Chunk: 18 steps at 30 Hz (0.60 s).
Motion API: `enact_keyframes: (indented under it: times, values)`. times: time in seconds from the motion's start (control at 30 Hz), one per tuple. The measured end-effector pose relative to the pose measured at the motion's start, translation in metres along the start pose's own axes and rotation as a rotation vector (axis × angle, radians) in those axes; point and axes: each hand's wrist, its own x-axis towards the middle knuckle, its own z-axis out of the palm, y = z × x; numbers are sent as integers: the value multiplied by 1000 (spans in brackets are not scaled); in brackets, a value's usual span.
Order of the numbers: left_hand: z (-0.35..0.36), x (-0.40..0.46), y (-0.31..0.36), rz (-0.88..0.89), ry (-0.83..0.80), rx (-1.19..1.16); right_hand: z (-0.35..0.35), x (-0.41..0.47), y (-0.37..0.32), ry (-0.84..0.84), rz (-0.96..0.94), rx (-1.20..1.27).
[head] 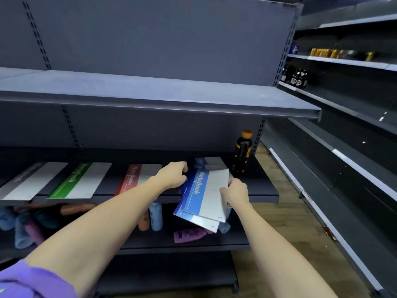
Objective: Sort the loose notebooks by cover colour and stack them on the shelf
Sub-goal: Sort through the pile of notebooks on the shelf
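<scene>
At the right end of the middle shelf (262,195), I have the blue notebooks (204,196) half off the front lip, tilted down toward me. My left hand (174,174) grips their upper left edge with curled fingers, and my right hand (235,191) pinches the right edge. I judge them light, thin and floppy, with slick covers that could slide apart, so holding both long edges near the middle looks right to keep them squared. There are at least two, each with a blue band lettered "NoteBook" beside a pale grey panel. Another blue one (209,163) lies flat behind them, near a dark bottle (242,153). Further left lie the red notebook (139,175), green notebook (81,179) and grey notebook (32,179).
</scene>
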Motion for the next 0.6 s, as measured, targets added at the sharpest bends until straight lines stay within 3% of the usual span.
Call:
enact_keyframes:
  times: [0.27,0.43,0.6]
  values:
    - [-2,-8,-11,-20,-30,40,13,-5,-17,90,-59,-290]
    - [-1,-8,-9,-3,-40,91,23,-10,-23,-11,-322,-383]
    - [-1,-10,-9,36,-42,202,31,-22,-33,-105,-434,-346]
